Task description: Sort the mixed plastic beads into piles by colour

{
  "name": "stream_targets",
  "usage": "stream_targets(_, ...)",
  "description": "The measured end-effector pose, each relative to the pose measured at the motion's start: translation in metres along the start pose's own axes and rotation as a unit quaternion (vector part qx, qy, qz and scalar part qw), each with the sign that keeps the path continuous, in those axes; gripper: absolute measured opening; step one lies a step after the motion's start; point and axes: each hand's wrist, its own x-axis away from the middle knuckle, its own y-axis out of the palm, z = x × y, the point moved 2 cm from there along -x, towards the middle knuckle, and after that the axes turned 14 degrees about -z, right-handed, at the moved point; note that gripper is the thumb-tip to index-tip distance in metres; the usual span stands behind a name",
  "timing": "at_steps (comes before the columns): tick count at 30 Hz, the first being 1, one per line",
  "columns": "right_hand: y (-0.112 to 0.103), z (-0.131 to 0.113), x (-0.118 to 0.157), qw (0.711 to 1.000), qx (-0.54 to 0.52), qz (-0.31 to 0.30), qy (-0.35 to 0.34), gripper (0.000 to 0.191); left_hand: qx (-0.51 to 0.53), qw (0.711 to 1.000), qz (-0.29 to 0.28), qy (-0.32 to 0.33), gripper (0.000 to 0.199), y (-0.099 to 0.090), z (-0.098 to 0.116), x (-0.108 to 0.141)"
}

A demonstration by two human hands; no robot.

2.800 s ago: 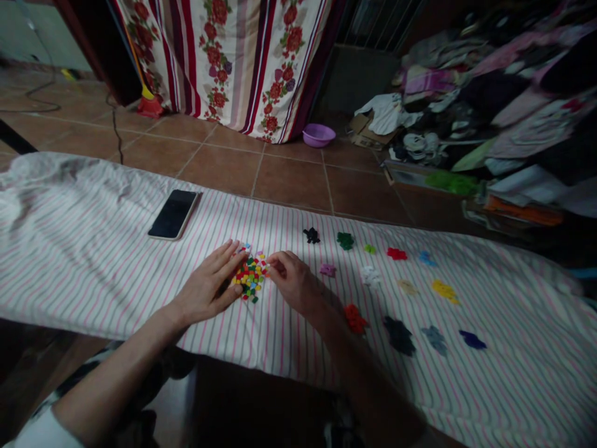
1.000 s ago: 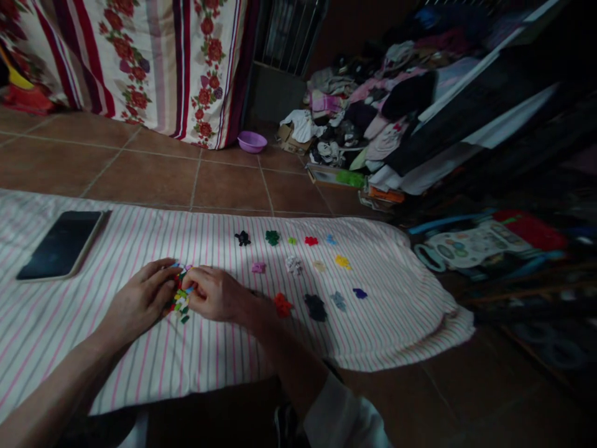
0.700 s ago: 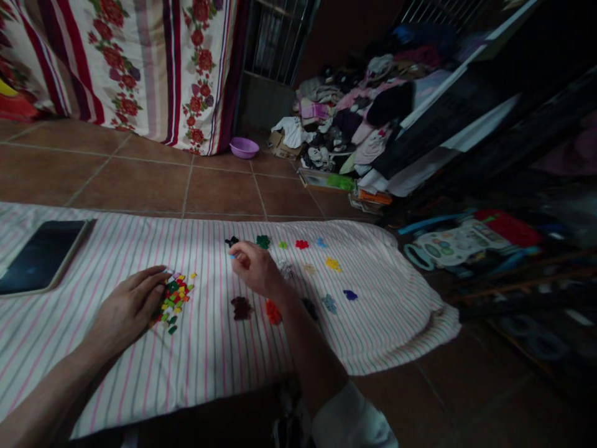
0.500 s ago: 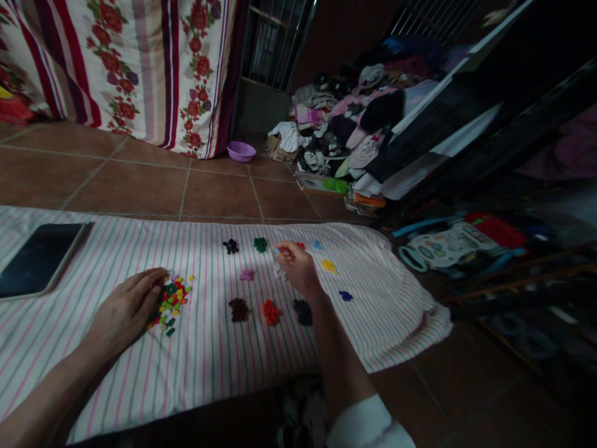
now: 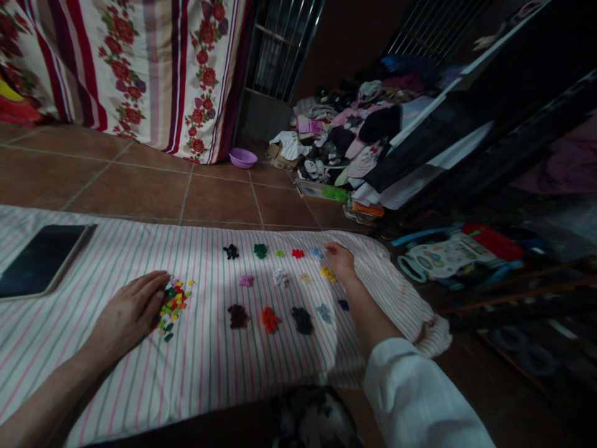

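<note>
Right hand [image 5: 341,261] has moved along from the white pile to the far right end of the back row since 0.5 s ago; left hand [image 5: 128,310] unmoved. Head view: right hand's fingertips just beside the light-blue pile [image 5: 317,252], fingers curled; cannot tell if a piece is held. Left hand laid flat, fingers extended, over the left edge of the mixed pile [image 5: 176,300] of small coloured pieces on striped cloth [image 5: 209,379]. Back row, left to right: black pile [image 5: 231,251], dark green pile [image 5: 260,251], lime pile [image 5: 279,253], red pile [image 5: 297,253], light-blue pile. Middle: pink pile [image 5: 245,280], white pile [image 5: 280,277], beige pile [image 5: 305,279], yellow pile [image 5: 328,274]. Front: dark brown pile [image 5: 237,316], orange pile [image 5: 269,320], dark grey pile [image 5: 302,320], light grey pile [image 5: 324,313], dark blue pile [image 5: 343,305], partly hidden by the right forearm. Smartphone [image 5: 44,258] lies left of left hand. Purple basin [image 5: 243,158] on tiled floor [image 5: 135,193].
</note>
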Motion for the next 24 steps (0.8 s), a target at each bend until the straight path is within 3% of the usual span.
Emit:
stream_targets(6,0.012,0.012,-0.006,0.997,0.052,-0.057,0.014,0.033,-0.005,1.0,-0.007,-0.004,0.046,0.002,-0.002,0.0)
stream_targets(10,0.014,0.015,-0.007,0.995,0.081,-0.062,0.016,0.039,0.0,1.0,-0.015,-0.009,0.047,0.002,-0.002,0.0)
stream_targets(17,0.01,0.014,-0.006,0.995,0.045,-0.079,0.029,0.036,-0.005,1.0,-0.017,-0.004,0.048,0.004,-0.003,0.0)
stream_targets(20,0.005,0.008,0.0,0.998,0.045,-0.049,0.003,0.031,-0.002,1.0,-0.017,-0.006,0.047,0.005,-0.003,0.0)
stream_targets(24,0.006,-0.013,0.016,0.996,0.008,0.026,-0.081,0.029,0.007,0.999,-0.031,-0.014,0.045,0.004,-0.003,0.0)
